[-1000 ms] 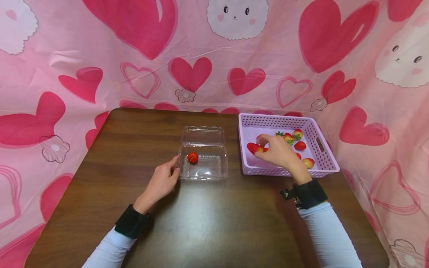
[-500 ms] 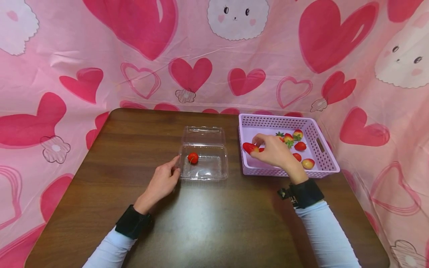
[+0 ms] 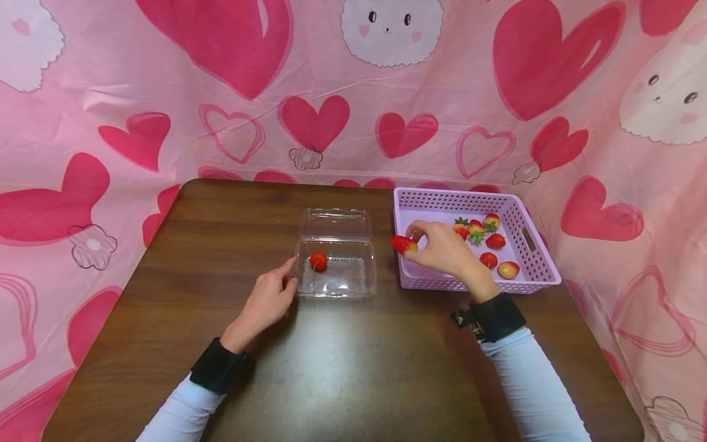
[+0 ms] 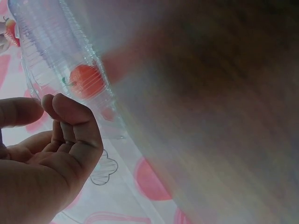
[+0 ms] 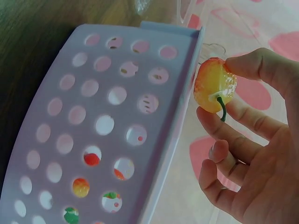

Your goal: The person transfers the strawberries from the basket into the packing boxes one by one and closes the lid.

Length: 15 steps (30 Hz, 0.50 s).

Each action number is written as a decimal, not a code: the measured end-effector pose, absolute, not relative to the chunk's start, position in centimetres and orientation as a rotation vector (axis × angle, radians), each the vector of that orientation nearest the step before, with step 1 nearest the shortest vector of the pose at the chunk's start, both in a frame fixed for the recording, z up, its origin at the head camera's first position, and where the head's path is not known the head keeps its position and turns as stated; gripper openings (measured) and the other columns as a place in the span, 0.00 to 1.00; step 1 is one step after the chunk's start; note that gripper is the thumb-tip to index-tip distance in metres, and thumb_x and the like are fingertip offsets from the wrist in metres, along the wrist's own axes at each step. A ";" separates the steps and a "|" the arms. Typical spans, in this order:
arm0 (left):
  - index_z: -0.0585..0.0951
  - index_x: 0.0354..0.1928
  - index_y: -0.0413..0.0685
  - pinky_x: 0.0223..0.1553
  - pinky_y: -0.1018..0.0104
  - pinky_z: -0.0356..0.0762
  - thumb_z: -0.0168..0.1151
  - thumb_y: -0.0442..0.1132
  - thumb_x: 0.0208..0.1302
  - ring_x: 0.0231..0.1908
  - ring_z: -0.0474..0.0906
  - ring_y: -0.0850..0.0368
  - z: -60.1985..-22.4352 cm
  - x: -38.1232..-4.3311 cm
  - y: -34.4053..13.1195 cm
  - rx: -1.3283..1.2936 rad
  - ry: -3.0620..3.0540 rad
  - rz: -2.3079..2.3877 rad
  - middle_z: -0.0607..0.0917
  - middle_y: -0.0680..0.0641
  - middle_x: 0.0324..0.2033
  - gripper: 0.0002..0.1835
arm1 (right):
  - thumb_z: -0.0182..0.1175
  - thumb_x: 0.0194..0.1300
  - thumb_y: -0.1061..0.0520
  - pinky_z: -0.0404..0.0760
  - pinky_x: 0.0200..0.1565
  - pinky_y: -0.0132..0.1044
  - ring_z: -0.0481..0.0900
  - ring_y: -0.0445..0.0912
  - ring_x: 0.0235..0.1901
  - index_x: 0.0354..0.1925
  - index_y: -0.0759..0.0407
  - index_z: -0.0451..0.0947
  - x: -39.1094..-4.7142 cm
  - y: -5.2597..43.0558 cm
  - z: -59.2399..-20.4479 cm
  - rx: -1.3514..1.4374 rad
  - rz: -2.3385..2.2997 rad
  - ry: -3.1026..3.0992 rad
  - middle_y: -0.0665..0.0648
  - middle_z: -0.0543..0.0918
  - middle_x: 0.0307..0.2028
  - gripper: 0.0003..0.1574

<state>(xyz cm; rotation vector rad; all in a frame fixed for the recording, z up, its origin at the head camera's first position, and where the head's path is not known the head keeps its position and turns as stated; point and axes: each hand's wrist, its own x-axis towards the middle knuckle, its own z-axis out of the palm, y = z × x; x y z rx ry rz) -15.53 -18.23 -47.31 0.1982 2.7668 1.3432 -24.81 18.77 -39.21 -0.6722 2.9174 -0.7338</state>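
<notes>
Right hand [image 3: 444, 248] has it: a pinch, thumb one side, fingertips the other, on a red-and-yellow fruit [image 3: 405, 244], right up at the left edge of the purple basket [image 3: 450, 199]. The fingers cover part of it, and the head view loses its green stem; the right wrist view picks that out. Is it touching the basket's rim? Can't tell. The forearm slants in past the basket's front edge, fingers pointing left, the outer two folded in, and the hand blocks some of the basket floor.

Over to the left hand [image 3: 269, 294], resting low: thumb and curled fingers pinch the left edge of a clear box [image 3: 348, 273], the contact itself hard to read against see-through plastic. A cherry [image 3: 318, 261] sits in the box's left half, the open lid [image 3: 336, 223] faint towards the table's back edge.

Farther out, strawberries [image 3: 475, 231] huddle in the basket, leaves overlapping, too muddled to count, with a yellowish fruit [image 3: 509, 270] by its front edge. The basket fills the back right corner of the table [image 3: 331, 368]; both pale sleeves are cut off below, and half the left wrist view is brown blur
</notes>
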 end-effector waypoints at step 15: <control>0.66 0.77 0.33 0.21 0.63 0.73 0.56 0.33 0.77 0.18 0.73 0.53 -47.3 -15.5 -18.2 0.198 2.753 1.348 0.77 0.46 0.26 0.30 | 0.74 0.59 0.51 0.82 0.44 0.47 0.82 0.53 0.40 0.49 0.55 0.83 -25.0 16.7 -39.3 -0.696 -0.771 2.858 0.53 0.86 0.40 0.21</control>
